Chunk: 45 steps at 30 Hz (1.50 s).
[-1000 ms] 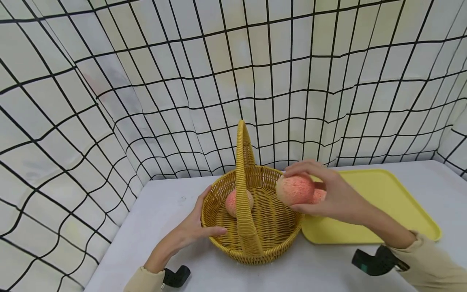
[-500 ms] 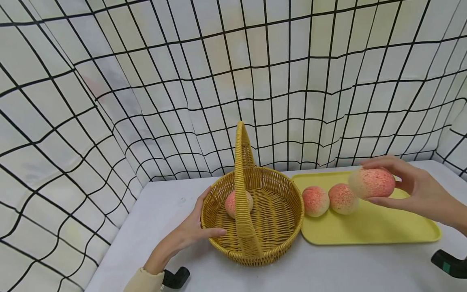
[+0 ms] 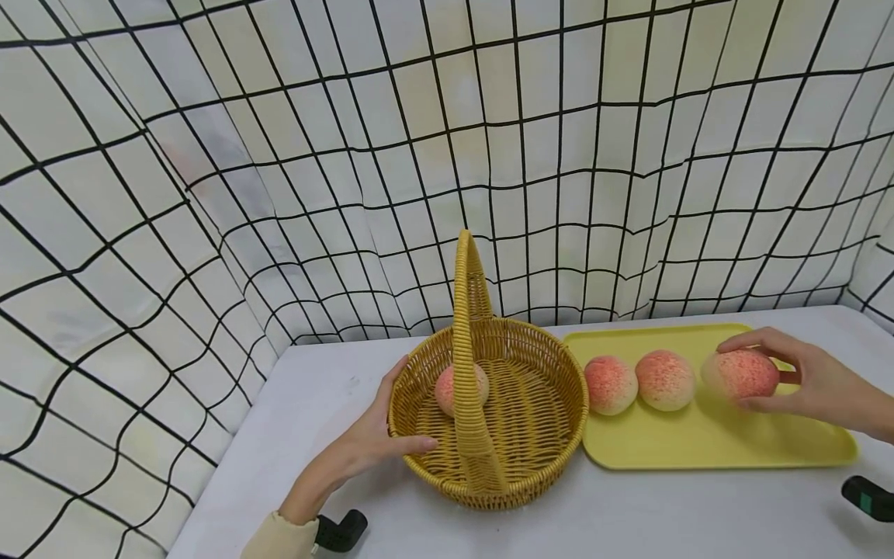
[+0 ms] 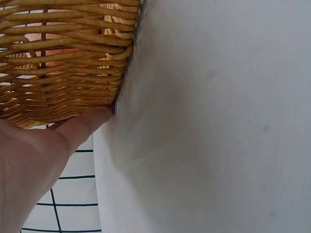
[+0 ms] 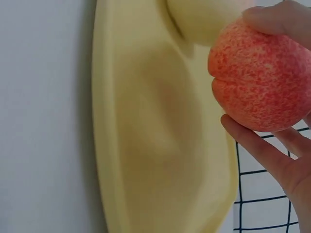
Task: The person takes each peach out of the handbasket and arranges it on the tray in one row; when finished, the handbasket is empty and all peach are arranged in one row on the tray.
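Note:
In the head view a yellow wicker basket (image 3: 517, 419) with a tall arched handle stands on the table, and one peach (image 3: 447, 390) lies inside, partly behind the handle. My left hand (image 3: 380, 435) holds the basket's left side, thumb over the rim and fingers along the outer wall; the left wrist view shows a finger (image 4: 95, 121) low against the weave. At right, my right hand (image 3: 803, 380) grips a pink-and-cream peach (image 3: 743, 375) between thumb and fingers over the yellow tray (image 3: 733, 446). Two more peaches, a left one (image 3: 611, 385) and a right one (image 3: 666, 380), sit side by side on the tray.
Right against the basket's right side lies the tray, its raised edge (image 5: 104, 145) visible in the right wrist view. A white table (image 3: 335, 388) carries everything. Black netting over white cloth (image 3: 419, 155) walls off the back and left.
My right hand has swung from the basket's right rim across to the tray's right part, carrying the peach, then lowered it. The two tray peaches came into full view. My left hand stays on the basket.

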{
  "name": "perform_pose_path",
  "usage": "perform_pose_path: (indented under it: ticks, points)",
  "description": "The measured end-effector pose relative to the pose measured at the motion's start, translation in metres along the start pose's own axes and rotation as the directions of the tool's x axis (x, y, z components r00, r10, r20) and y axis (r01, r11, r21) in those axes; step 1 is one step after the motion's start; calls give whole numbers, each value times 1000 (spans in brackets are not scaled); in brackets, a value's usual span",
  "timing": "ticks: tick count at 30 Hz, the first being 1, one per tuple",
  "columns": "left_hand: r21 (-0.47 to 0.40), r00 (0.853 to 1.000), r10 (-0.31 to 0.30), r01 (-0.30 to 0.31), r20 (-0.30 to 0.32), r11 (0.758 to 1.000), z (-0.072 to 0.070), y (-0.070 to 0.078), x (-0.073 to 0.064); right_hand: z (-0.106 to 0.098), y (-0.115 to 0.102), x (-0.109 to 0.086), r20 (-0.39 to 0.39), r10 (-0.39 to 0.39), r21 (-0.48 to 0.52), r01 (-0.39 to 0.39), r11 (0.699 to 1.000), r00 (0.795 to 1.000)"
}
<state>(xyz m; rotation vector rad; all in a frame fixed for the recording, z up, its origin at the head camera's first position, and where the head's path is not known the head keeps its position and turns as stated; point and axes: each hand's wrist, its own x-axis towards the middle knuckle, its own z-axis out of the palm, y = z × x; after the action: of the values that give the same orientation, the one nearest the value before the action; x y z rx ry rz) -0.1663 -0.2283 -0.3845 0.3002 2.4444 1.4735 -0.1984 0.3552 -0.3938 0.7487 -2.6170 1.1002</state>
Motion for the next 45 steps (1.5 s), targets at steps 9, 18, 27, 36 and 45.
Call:
perform_pose_path:
  ticks: [9, 18, 27, 36, 45]
  points:
    - [6, 1000, -13, 13, -3, 1000, 1, 1, -3, 10, 7, -4, 56, 30, -51, -27, 998, 998]
    - [10, 1000, -26, 26, -8, 1000, 1, 0, -3, 14, 5, -3, 57, 20, -89, -15, 996, 998]
    - [7, 1000, 3, -3, -6, 1000, 0, -2, -3, 13, 4, 2, 31, -41, -123, 45, 991, 999]
    - [7, 1000, 2, -2, 5, 1000, 1, 1, 0, 12, 4, 8, 5, -44, -192, 45, 980, 999]
    - [7, 1000, -1, 0, 4, 1000, -1, 0, 3, 11, 4, 12, 24, -92, -218, 95, 971, 995]
